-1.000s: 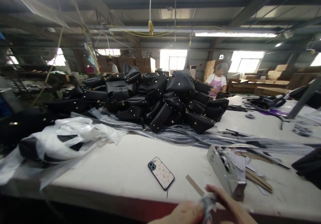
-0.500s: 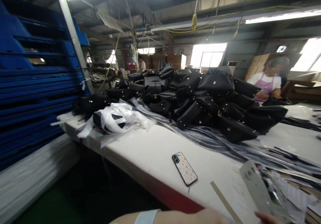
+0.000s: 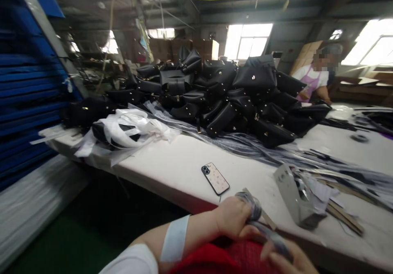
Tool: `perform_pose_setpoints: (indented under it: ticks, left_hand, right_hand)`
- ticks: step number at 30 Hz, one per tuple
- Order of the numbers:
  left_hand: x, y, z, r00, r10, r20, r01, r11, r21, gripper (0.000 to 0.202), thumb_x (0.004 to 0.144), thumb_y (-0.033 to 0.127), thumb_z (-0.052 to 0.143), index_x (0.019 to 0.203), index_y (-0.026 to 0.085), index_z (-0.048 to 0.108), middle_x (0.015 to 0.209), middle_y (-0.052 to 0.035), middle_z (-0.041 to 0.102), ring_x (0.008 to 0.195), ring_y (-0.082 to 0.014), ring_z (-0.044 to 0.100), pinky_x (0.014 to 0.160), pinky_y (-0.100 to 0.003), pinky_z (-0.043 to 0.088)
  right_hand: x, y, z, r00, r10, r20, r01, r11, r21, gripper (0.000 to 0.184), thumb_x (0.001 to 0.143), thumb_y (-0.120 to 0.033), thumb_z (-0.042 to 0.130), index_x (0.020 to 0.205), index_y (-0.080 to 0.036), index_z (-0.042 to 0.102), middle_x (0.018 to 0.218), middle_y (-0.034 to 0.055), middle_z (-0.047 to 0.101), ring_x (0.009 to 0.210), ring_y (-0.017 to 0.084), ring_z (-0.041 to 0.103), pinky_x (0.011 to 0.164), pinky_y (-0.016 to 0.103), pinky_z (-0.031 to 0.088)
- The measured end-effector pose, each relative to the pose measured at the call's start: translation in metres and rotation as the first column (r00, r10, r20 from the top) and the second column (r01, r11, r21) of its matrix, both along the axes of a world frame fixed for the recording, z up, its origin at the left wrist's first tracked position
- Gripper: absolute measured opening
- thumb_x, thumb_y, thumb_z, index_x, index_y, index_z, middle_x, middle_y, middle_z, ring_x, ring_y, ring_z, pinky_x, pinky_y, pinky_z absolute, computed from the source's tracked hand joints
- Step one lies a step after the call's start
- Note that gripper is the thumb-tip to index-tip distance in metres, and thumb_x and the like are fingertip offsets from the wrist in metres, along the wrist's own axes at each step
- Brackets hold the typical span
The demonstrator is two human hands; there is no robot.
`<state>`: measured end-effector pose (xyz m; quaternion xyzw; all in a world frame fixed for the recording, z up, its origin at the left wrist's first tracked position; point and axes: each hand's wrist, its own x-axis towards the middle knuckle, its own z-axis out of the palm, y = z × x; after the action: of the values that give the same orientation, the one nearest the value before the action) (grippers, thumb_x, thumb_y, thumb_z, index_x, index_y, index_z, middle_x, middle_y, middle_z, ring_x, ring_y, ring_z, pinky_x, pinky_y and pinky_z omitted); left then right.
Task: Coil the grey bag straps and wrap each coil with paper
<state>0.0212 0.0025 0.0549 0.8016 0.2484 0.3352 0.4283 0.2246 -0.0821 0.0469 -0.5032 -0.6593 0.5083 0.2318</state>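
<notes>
A grey, glossy bundled strip [image 3: 256, 208] is gripped in my left hand [image 3: 231, 218], its looped end sticking out past the fist. The strip runs on to my right hand [image 3: 288, 255], whose fingers are closed around its lower end. Motion blur hides what exactly the strip is. Just beyond my left hand a phone in a patterned case [image 3: 215, 178] lies camera side up on the white table [image 3: 184, 159]. Behind the strip a flat tan stick [image 3: 267, 218] rests on the tabletop.
A heap of black bags [image 3: 224, 98] covers the table's far side. White wrapping [image 3: 132, 129] lies at left, plastic-covered strips [image 3: 245, 149] along the heap. A white box [image 3: 291, 196] stands at right. Blue pallets [image 3: 30, 102] rise at left. A co-worker [image 3: 313, 77] stands across.
Both my hands have come up into fuller view, now with the grey strip between them. The camera view has tilted down and shifted right; the phone and bags appear unmoved.
</notes>
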Motion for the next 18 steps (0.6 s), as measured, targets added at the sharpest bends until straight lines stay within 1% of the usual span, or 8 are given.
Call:
perform_pose_setpoints:
  ticks: [2, 4, 8, 11, 12, 13, 15, 18]
  left_hand:
    - [-0.007, -0.002, 0.002, 0.983, -0.089, -0.161, 0.075, 0.993, -0.09, 0.065, 0.081, 0.075, 0.034, 0.071, 0.018, 0.063, 0.067, -0.0094, 0.061, 0.073, -0.0236, 0.058, 0.077, -0.036, 0.044]
    - [-0.01, -0.003, 0.005, 0.964, -0.201, -0.175, 0.126, 0.922, -0.366, 0.066, 0.087, 0.071, 0.027, 0.065, 0.018, 0.061, 0.052, -0.0031, 0.054, 0.054, -0.0158, 0.052, 0.063, -0.029, 0.043]
    - [-0.013, 0.004, 0.007, 0.95, -0.297, 0.097, 0.256, 0.563, -0.786, 0.074, 0.09, 0.07, 0.015, 0.067, 0.016, 0.06, 0.03, 0.0072, 0.029, 0.029, -0.0095, 0.03, 0.048, -0.025, 0.039]
    - [-0.015, 0.016, 0.011, 0.94, -0.143, 0.311, 0.34, 0.277, -0.899, 0.071, 0.093, 0.064, 0.015, 0.068, 0.015, 0.059, 0.028, 0.0099, 0.022, 0.024, -0.0075, 0.022, 0.047, -0.025, 0.041]
    - [-0.015, 0.02, 0.014, 0.931, -0.065, 0.359, 0.365, 0.22, -0.905, 0.07, 0.095, 0.062, 0.016, 0.068, 0.014, 0.06, 0.028, 0.0098, 0.022, 0.024, -0.0069, 0.022, 0.048, -0.024, 0.042]
    - [-0.015, 0.026, 0.017, 0.921, 0.012, 0.389, 0.378, 0.21, -0.902, 0.069, 0.096, 0.058, 0.016, 0.069, 0.013, 0.061, 0.029, 0.0098, 0.022, 0.024, -0.0065, 0.022, 0.049, -0.024, 0.042]
    - [-0.012, 0.036, 0.023, 0.889, 0.171, 0.425, 0.371, 0.276, -0.887, 0.067, 0.098, 0.054, 0.017, 0.073, 0.011, 0.063, 0.032, 0.0097, 0.025, 0.026, -0.0059, 0.025, 0.053, -0.024, 0.044]
    - [-0.003, 0.045, 0.023, 0.799, 0.369, 0.475, 0.218, 0.559, -0.8, 0.062, 0.096, 0.057, 0.022, 0.088, 0.011, 0.063, 0.044, 0.0074, 0.039, 0.036, -0.0079, 0.037, 0.066, -0.031, 0.05]
  right_hand:
    - [0.015, 0.011, 0.011, 0.99, -0.119, 0.077, 0.112, 0.99, 0.088, 0.044, 0.089, -0.057, 0.05, 0.094, -0.017, 0.067, 0.071, 0.0045, 0.066, 0.065, 0.021, 0.062, 0.06, 0.032, 0.049]
    - [0.026, 0.022, 0.018, 0.956, -0.206, 0.211, 0.152, 0.958, 0.244, 0.037, 0.085, -0.053, 0.056, 0.094, -0.019, 0.067, 0.085, 0.0063, 0.07, 0.083, 0.026, 0.062, 0.077, 0.036, 0.049]
    - [0.026, 0.033, 0.01, 0.94, -0.193, 0.28, 0.104, 0.947, 0.305, 0.032, 0.084, -0.045, 0.06, 0.099, -0.017, 0.065, 0.095, 0.0081, 0.069, 0.089, 0.025, 0.061, 0.083, 0.037, 0.047]
    - [0.014, 0.031, -0.01, 0.956, -0.148, 0.252, 0.085, 0.966, 0.244, 0.03, 0.082, -0.043, 0.064, 0.095, -0.016, 0.064, 0.087, 0.0059, 0.069, 0.081, 0.022, 0.06, 0.077, 0.035, 0.048]
    - [0.009, 0.03, -0.018, 0.964, -0.147, 0.222, 0.097, 0.971, 0.218, 0.03, 0.081, -0.042, 0.065, 0.096, -0.016, 0.064, 0.088, 0.0059, 0.069, 0.081, 0.022, 0.061, 0.078, 0.035, 0.049]
    - [0.003, 0.03, -0.025, 0.971, -0.15, 0.185, 0.114, 0.975, 0.189, 0.031, 0.081, -0.041, 0.066, 0.098, -0.015, 0.064, 0.09, 0.0063, 0.069, 0.082, 0.022, 0.061, 0.078, 0.035, 0.049]
    - [-0.012, 0.029, -0.036, 0.981, -0.168, 0.101, 0.154, 0.979, 0.131, 0.031, 0.081, -0.04, 0.066, 0.098, -0.014, 0.064, 0.091, 0.0066, 0.069, 0.082, 0.022, 0.062, 0.079, 0.034, 0.049]
    - [-0.038, 0.025, -0.039, 0.988, -0.156, -0.019, 0.156, 0.988, 0.021, 0.027, 0.082, -0.041, 0.065, 0.089, -0.015, 0.064, 0.077, 0.0026, 0.066, 0.07, 0.016, 0.059, 0.069, 0.028, 0.049]
